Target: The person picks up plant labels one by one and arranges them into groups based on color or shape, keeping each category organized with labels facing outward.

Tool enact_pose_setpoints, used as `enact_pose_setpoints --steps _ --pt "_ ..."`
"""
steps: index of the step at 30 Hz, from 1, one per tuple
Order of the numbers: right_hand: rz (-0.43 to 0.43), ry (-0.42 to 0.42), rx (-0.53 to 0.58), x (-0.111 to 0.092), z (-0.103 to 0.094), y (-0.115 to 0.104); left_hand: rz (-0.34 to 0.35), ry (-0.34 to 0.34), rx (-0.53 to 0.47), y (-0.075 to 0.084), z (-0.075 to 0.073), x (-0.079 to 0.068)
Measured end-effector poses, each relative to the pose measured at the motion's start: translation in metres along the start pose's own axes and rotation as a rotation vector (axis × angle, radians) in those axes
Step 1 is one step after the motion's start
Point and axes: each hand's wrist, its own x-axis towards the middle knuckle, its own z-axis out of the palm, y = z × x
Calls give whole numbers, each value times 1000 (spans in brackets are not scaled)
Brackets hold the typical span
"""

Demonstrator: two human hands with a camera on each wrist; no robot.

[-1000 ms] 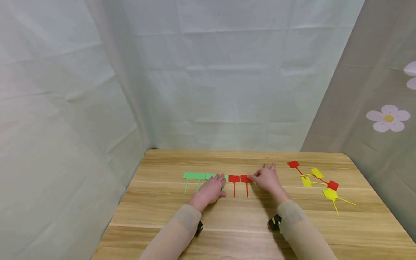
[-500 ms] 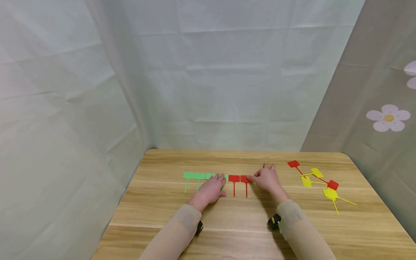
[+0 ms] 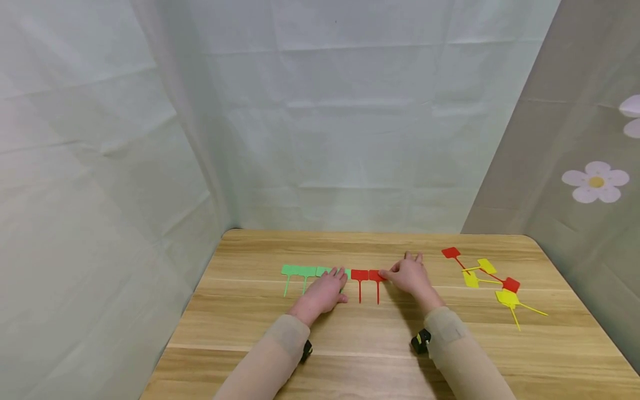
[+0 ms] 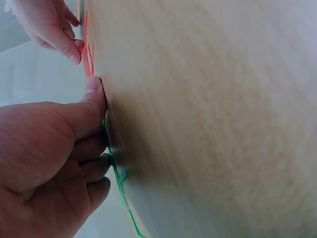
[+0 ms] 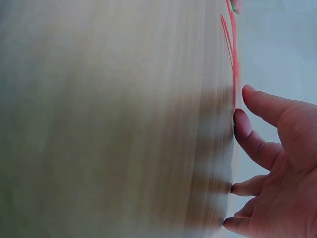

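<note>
Flat plastic tags with rectangular heads and thin tails lie in a row on the table. Green tags form the left part; my left hand rests over the right end of them, fingers extended, covering some. To its right come a red tag and a second red tag, heads side by side. My right hand touches the second one's right edge with its fingertips. In the right wrist view the thumb stands apart from the index finger, and other fingertips meet the tabletop.
Loose red tags and yellow tags lie partly overlapping at the right of the wooden table. Pale cloth hangs behind and at the left, and a flower-patterned cloth at the right.
The second red tag has slid slightly left, closing the gap to the first red tag. My right hand has shifted a little left with it; my left hand stays put.
</note>
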Motion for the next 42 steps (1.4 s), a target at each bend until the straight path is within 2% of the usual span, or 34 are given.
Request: enact_pose_setpoints --steps 42 --pt "-7 -7 -12 -2 -1 -3 2 2 -4 0 -1 -1"
